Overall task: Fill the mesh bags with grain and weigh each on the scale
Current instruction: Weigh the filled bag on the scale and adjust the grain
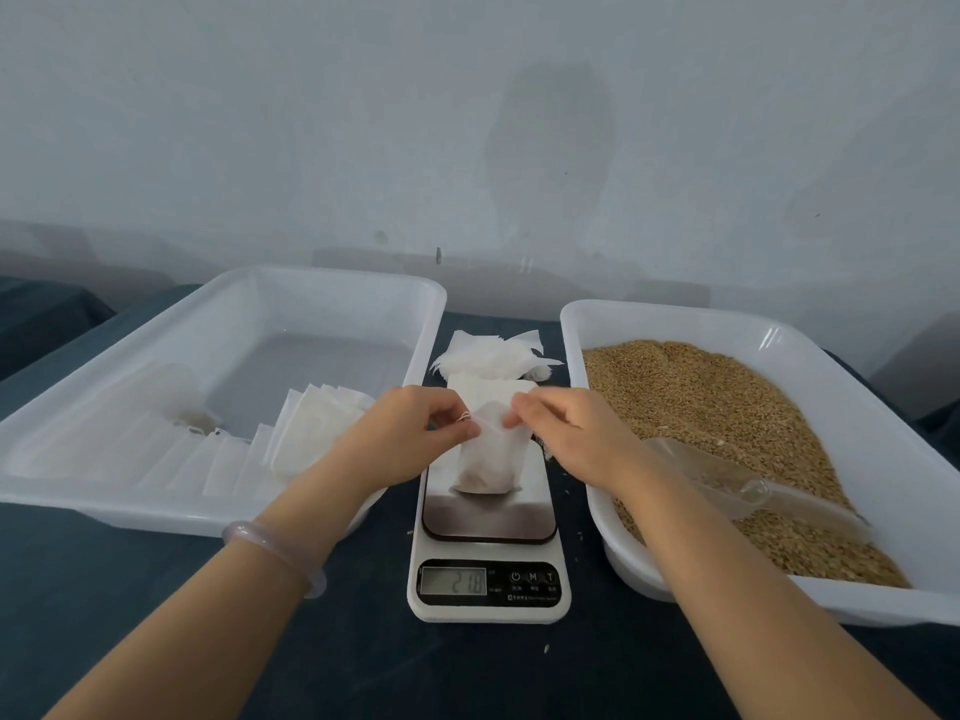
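A white mesh bag (488, 459) holding some grain stands upright on the steel platform of a white kitchen scale (488, 553), whose display shows digits. My left hand (410, 428) pinches the bag's top edge and drawstring on the left. My right hand (566, 428) pinches the top edge on the right. A white tray (883, 407) at the right holds brown grain (717, 407), with a clear plastic scoop (727, 480) lying in it. A pile of empty mesh bags (493, 356) lies behind the scale.
A large white tray (156, 511) at the left holds a row of white bags (306, 428) leaning together. The dark blue table (156, 615) runs to a grey wall behind. A few loose grains lie on the cloth near the scale.
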The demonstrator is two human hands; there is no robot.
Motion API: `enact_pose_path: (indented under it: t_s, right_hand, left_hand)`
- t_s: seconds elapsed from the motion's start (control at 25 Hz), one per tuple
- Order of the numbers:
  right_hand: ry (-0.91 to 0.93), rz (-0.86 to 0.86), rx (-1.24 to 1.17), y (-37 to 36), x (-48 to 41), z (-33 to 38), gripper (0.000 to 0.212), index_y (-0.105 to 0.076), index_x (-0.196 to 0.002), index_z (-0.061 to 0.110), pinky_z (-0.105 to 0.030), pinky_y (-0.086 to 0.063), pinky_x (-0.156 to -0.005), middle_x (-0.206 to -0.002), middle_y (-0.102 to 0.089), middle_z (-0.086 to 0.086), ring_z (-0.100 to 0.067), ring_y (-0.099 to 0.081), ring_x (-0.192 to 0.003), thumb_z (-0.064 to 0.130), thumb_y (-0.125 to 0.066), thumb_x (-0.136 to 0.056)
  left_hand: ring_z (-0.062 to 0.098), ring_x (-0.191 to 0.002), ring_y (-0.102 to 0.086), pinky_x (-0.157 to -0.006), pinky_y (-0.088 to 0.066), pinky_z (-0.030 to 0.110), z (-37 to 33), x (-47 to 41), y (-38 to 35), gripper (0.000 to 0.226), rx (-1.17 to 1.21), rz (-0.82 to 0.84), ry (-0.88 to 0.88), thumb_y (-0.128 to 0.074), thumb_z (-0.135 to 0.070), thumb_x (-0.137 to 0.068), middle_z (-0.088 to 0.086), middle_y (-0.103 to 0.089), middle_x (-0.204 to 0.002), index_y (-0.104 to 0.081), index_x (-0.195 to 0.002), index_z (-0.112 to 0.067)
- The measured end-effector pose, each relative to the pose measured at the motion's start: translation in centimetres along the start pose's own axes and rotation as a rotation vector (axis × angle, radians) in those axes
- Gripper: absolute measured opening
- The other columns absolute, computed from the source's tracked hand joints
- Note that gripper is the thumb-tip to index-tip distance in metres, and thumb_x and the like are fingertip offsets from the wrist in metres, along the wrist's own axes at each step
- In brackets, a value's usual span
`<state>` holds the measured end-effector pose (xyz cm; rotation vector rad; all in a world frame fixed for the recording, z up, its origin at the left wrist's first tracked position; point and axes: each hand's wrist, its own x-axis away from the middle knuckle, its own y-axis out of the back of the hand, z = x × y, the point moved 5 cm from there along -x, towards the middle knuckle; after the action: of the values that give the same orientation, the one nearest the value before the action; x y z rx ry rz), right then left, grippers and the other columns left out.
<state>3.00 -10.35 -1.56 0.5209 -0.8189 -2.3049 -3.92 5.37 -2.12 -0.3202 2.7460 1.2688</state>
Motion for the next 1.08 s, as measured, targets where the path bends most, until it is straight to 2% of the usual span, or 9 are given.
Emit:
enact_pose_path:
  t_s: [0.2, 0.28, 0.36, 0.44, 0.52, 0.64, 0.84, 0.96, 1.08]
  right_hand:
    - [0.024, -0.026, 0.079, -0.3, -0.2, 0.3, 0.045, -0.056, -0.053, 0.009, -0.025, -0.030, -0.051, -0.041, -0.038, 0.006, -0.010, -0.035, -0.045, 0.031, -0.056, -0.092]
    - [0.060, -0.065, -0.019, 0.5, -0.1, 0.7, 0.030, -0.068, -0.058, 0.011, -0.018, -0.033, -0.052, -0.047, -0.052, 0.004, -0.004, -0.041, -0.046, 0.022, -0.065, -0.086]
    - [0.106, -0.075, -0.174, 1.5, 0.3, 1.5, 0.012, -0.076, -0.075, 0.021, -0.016, -0.044, -0.060, -0.065, -0.069, 0.006, -0.002, -0.059, -0.059, 0.014, -0.069, -0.082]
    - [0.163, -0.050, -0.304, 2.3, 0.6, 2.2, 0.019, -0.076, -0.078, 0.028, -0.021, -0.052, -0.068, -0.076, -0.073, 0.003, -0.012, -0.067, -0.073, 0.010, -0.071, -0.079]
    - [0.200, 0.004, -0.446, 2.9, 1.1, 2.6, 0.017, -0.077, -0.080, 0.026, -0.021, -0.053, -0.068, -0.078, -0.073, 0.001, -0.016, -0.068, -0.074, 0.010, -0.070, -0.077]
    - [0.183, 0.047, -0.579, 4.2, 2.0, 2.2, 0.018, -0.077, -0.086, 0.020, -0.031, -0.054, -0.071, -0.081, -0.073, -0.003, -0.022, -0.067, -0.076, 0.011, -0.066, -0.075]
    - [0.080, 0.040, -0.394, 7.1, 4.0, 0.0, 0.020, -0.075, -0.096, 0.029, -0.023, -0.055, -0.072, -0.094, -0.074, 0.005, -0.015, -0.070, -0.085, 0.016, -0.069, -0.083]
    - [-0.143, -0.032, 0.073, 12.4, 5.9, -5.2, 0.019, -0.068, -0.092, 0.041, -0.018, -0.051, -0.080, -0.095, -0.069, 0.020, 0.001, -0.065, -0.092, 0.024, -0.066, -0.084]
    - [-0.513, 0.122, 0.399, 16.0, 9.4, -12.1, 0.021, -0.064, -0.098, 0.034, -0.024, -0.044, -0.092, -0.109, -0.064, 0.013, -0.003, -0.059, -0.099, 0.024, -0.071, -0.081]
  left_hand:
    - [-0.002, -0.070, -0.057, -0.064, -0.038, 0.010, -0.3, 0.2, 0.2, 0.019, 0.039, -0.013, -0.013, -0.069, -0.030, -0.084, -0.014, -0.064, -0.071, -0.059, -0.068, -0.030]
    - [-0.007, -0.081, -0.057, -0.074, -0.040, 0.011, -0.8, 0.4, 0.5, 0.016, 0.078, -0.033, -0.086, -0.077, -0.032, -0.076, -0.018, -0.065, -0.083, -0.062, -0.081, -0.031]
    - [-0.014, -0.106, -0.049, -0.091, -0.035, 0.006, -1.8, 0.6, 0.4, 0.058, 0.083, 0.029, -0.202, -0.086, -0.037, -0.063, -0.025, -0.057, -0.114, -0.053, -0.111, -0.036]
    - [-0.013, -0.126, -0.035, -0.104, -0.026, 0.008, -3.0, 0.5, -0.5, 0.099, 0.137, 0.182, -0.244, -0.089, -0.040, -0.056, -0.026, -0.039, -0.138, -0.028, -0.134, -0.044]
    - [-0.004, -0.131, -0.035, -0.106, -0.028, 0.013, -4.1, 0.3, -1.7, 0.111, 0.272, 0.322, -0.222, -0.090, -0.031, -0.056, -0.025, -0.038, -0.140, -0.016, -0.137, -0.050]
    - [0.021, -0.099, -0.065, -0.085, -0.052, 0.031, -5.7, 0.4, -3.2, 0.088, 0.563, 0.451, -0.225, -0.082, -0.002, -0.064, -0.003, -0.066, -0.102, -0.037, -0.136, -0.026]
    - [0.022, -0.068, -0.062, -0.060, -0.053, 0.033, -6.2, 0.5, -4.4, 0.041, 0.588, 0.450, -0.138, -0.073, -0.001, -0.068, 0.003, -0.062, -0.073, -0.057, -0.103, -0.014]
    - [0.022, -0.060, -0.057, -0.057, -0.052, 0.032, -6.8, 0.4, -4.9, 0.026, 0.608, 0.430, -0.077, -0.070, 0.001, -0.071, 0.005, -0.059, -0.072, -0.056, -0.088, -0.013]
    - [0.018, -0.059, -0.057, -0.057, -0.051, 0.029, -7.4, 0.3, -5.2, 0.032, 0.615, 0.381, -0.062, -0.066, 0.012, -0.076, 0.009, -0.059, -0.075, -0.054, -0.093, -0.013]
